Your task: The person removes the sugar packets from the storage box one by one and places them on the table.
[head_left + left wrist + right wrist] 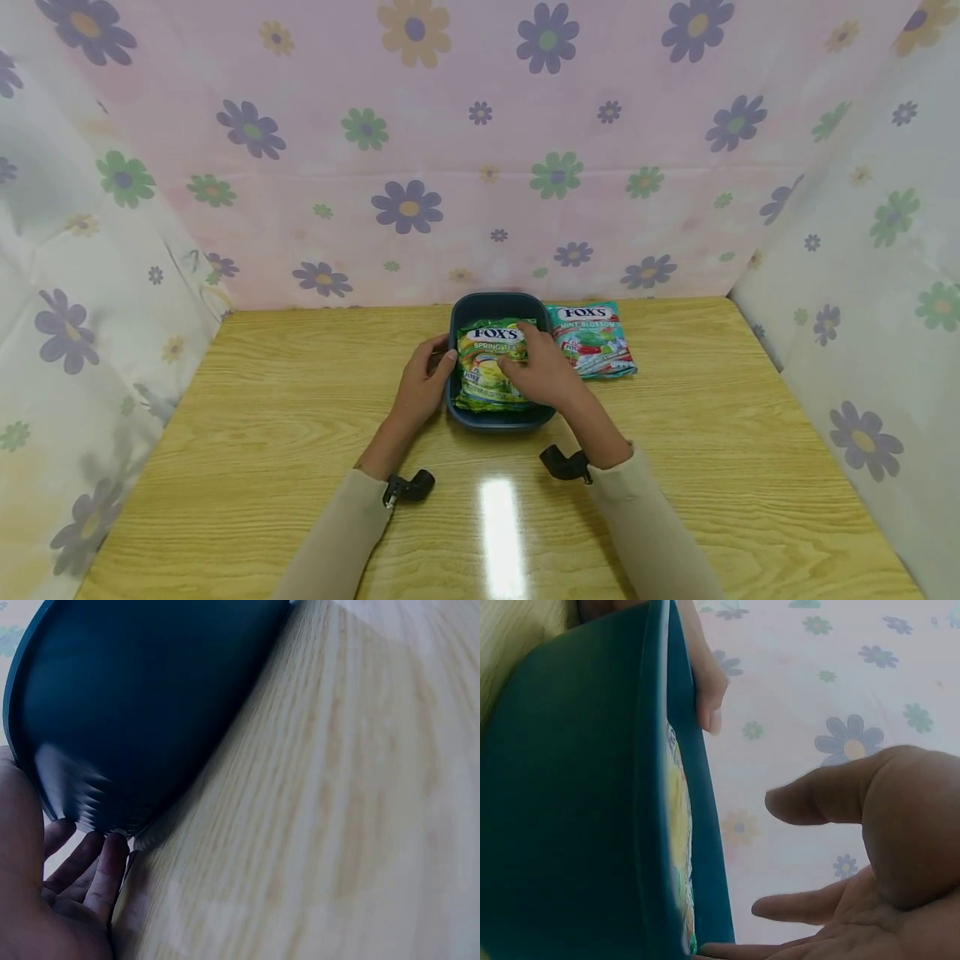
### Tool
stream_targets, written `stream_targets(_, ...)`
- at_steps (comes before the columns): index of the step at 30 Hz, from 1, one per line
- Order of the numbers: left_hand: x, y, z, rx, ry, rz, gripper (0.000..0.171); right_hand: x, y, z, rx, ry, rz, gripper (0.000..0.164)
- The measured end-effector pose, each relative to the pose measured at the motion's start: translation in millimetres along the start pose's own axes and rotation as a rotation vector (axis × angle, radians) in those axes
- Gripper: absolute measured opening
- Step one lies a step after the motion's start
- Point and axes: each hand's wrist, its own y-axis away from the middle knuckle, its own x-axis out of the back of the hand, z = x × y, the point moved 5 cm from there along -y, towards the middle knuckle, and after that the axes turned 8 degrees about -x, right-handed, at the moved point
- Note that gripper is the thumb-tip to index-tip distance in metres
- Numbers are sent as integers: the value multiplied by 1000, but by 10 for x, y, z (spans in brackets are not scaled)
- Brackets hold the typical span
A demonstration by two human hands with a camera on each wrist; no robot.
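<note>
A dark blue rectangular bin [495, 423] stands on the table, holding a green FOX'S Spring Tea candy bag [480, 379] that lies face up. My left hand [423, 379] grips the bin's left side, thumb at the rim and fingers against the outer wall, as the left wrist view shows at the bin's ribbed corner [94, 799]. Over the right part of the bag is my right hand [547, 373]. In the right wrist view its thumb [810, 799] and forefinger are spread apart, and straight lower fingers reach over the rim to the bag's edge [679, 825].
A teal and red FOX'S Mint Blossom candy bag [596, 342] lies flat just right of the bin. Wood-grain table [300, 467] extends on both sides. A flower-printed cloth [480, 200] rises behind the table's back edge and along both sides.
</note>
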Motion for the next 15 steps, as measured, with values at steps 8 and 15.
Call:
stream_targets(8, -4, 16, 100, -18, -6, 5, 46, 6, -14, 23, -81, -17, -1, 82)
stream_targets(15, 4, 16, 86, -8, 11, 3, 46, 20, -28, 47, -82, -95, 41, 83)
